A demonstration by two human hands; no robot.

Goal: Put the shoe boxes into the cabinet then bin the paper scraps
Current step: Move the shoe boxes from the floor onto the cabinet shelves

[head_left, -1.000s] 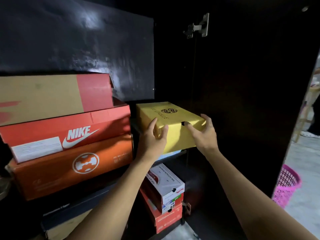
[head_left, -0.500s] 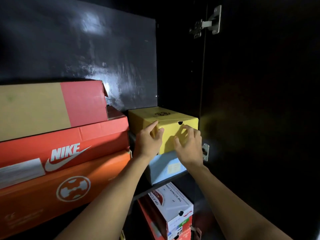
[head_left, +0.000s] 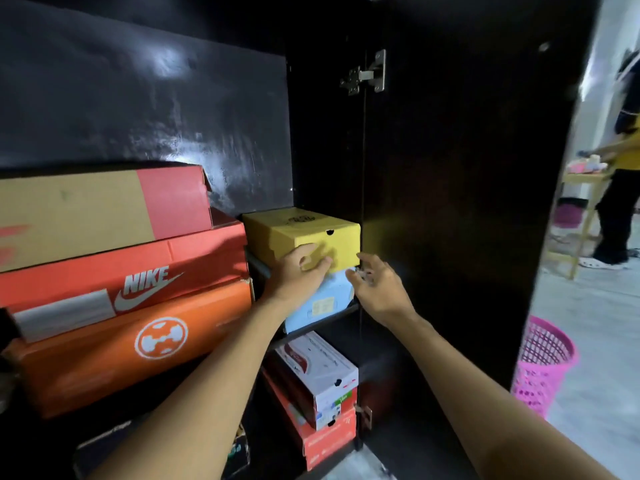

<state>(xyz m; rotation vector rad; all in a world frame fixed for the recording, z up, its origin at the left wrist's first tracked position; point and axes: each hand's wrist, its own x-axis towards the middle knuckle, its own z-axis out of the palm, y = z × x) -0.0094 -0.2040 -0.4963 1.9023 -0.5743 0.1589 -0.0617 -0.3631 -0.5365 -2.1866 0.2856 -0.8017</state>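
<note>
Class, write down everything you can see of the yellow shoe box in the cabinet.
The yellow shoe box looks like plain cardboard, lid closed, with a dark round logo on top and a small finger hole in the lid's front. It sits level on a light blue box, beside the red Nike box. The left hand touches its front; the right hand hovers clear.

Head-worn view, close, facing down into cabinet (head_left: 138,109)

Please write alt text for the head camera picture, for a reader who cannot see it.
A person's left hand presses the front of a yellow shoe box, which sits on a light blue box inside a cabinet; the right hand hovers open beside it. Orange shoe boxes are stacked left.
</note>
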